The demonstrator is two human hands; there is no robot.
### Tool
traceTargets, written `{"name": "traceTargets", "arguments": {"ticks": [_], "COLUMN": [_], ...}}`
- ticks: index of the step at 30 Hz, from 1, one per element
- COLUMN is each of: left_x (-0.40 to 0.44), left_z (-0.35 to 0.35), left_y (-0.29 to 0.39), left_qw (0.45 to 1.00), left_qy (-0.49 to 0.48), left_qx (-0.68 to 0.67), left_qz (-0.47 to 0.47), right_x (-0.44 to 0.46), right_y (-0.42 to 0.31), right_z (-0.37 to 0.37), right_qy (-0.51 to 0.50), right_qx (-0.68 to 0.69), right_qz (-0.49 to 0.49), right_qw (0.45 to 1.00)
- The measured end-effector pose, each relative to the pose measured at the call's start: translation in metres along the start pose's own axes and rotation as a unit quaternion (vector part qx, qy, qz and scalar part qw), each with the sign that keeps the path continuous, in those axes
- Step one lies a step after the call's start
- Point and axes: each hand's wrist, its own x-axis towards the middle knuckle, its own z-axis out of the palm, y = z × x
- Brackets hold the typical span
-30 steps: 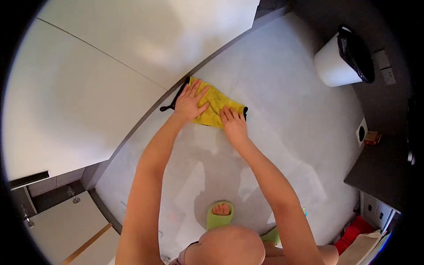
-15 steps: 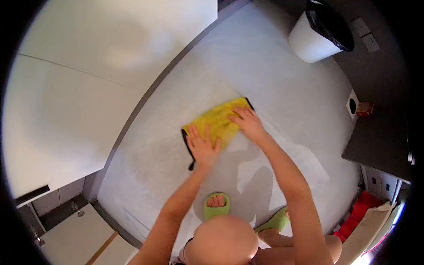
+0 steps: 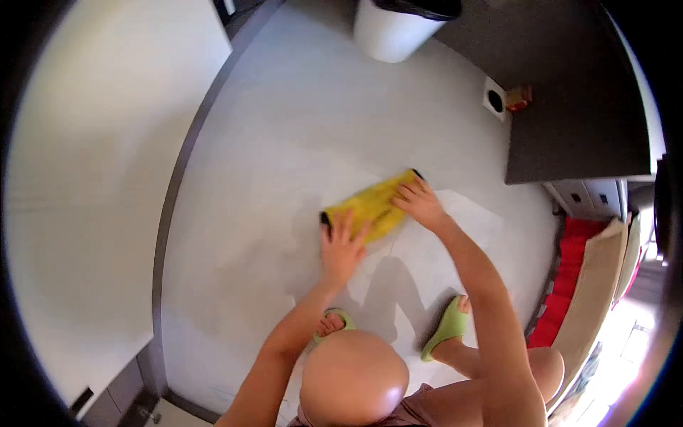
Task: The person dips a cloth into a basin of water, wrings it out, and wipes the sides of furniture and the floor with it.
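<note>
A yellow cloth with dark edging lies bunched and creased on the pale grey floor. My left hand presses on its near left end, fingers spread. On the right end rests my right hand, its fingers stretched out over the fabric. Both hands are open and touch the cloth from above. Below them are my feet in green slippers, with one bent knee partly covering the left slipper.
White cabinet panels stand along the left. A white bin with a black liner is at the top. A dark cabinet juts out at right, near a small brown box. Red fabric lies along the right side.
My view has turned and shifted rightward, so the bin and cabinets appear further left. The cloth, under both hands, looks narrower and more bunched. Both hands stay on it.
</note>
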Motion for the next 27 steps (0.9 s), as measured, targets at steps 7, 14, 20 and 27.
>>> {"name": "traceTargets", "arguments": {"ticks": [7,14,20,27], "left_x": [0.029,0.055,0.028,0.000], "left_z": [-0.053,-0.033,0.059,0.159], "left_y": [-0.087,-0.004,0.173,0.346], "left_qw": [0.988,0.939,0.928,0.921], "left_qy": [-0.073,-0.311,-0.355,-0.347], "left_qx": [0.118,0.108,0.042,-0.035], "left_qz": [0.062,0.102,0.106,0.172], "right_x": [0.112,0.004,-0.176,-0.392], "right_y": [-0.062,-0.033,0.023,0.043], "right_z": [-0.013,0.015,0.036,0.040], "right_qy": [-0.111,0.019,0.030,-0.070], "right_qx": [0.146,0.111,0.118,0.032], "right_qz": [0.257,0.156,0.144,0.252], "right_qw": [0.949,0.981,0.982,0.965]}}
